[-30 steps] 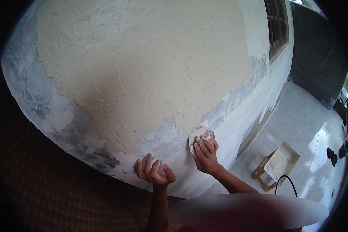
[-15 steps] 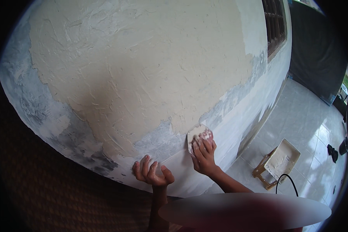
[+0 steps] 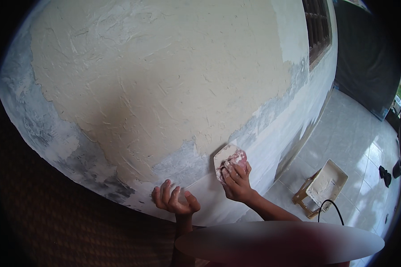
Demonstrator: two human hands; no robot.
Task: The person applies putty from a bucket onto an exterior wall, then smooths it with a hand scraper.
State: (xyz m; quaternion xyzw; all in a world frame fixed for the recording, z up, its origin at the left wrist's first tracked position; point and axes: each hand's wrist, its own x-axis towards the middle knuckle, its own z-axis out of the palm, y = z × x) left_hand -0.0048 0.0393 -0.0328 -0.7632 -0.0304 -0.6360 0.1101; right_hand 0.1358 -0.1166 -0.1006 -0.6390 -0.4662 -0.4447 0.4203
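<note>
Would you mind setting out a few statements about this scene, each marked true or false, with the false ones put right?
1. The right hand holds a flat tool smeared with pale paste. True.

2. The left hand grips a paintbrush. False: the left hand holds nothing, and its fingers are curled apart.

3. A tray with pale paste in it sits on a brownish stool. True.

4. One even colour covers the whole wall. False: a cream coating covers the middle, with grey patches beside it.

5. The barred window is at the upper left. False: the barred window is at the upper right.

6. The floor is tiled. True.
</note>
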